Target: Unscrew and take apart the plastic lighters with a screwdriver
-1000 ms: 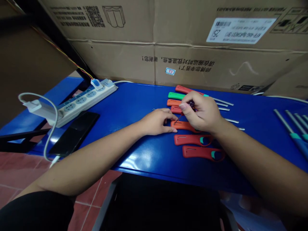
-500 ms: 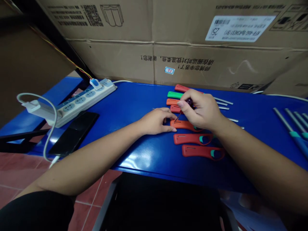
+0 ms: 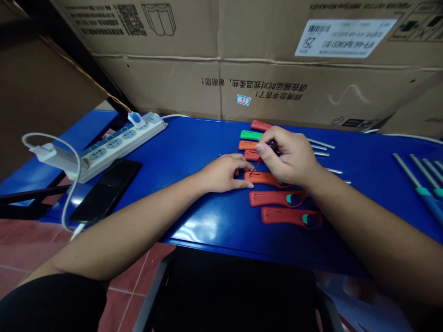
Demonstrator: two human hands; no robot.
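My right hand (image 3: 290, 154) is closed round the dark handle of a screwdriver (image 3: 272, 145), whose thin shaft slants down to the left end of an orange lighter (image 3: 263, 178). At that same end my left hand (image 3: 228, 173) rests on the table, thumb and fingers bent around the tip of the lighter and apart. Above it in the row lie a red, an orange, a green (image 3: 251, 135) and another red lighter, partly covered by my right hand. Below are two red lighters (image 3: 266, 198) with green triggers.
A blue table (image 3: 194, 216) carries a white power strip (image 3: 121, 145) and a black phone (image 3: 107, 191) on the left. Several metal tubes with blue handles (image 3: 429, 203) lie at the right. Behind stands a large cardboard box (image 3: 155, 87).
Both hands hold nearly the same place. The view has shifted very slightly; the screwdriver stays at the orange lighter's left end.
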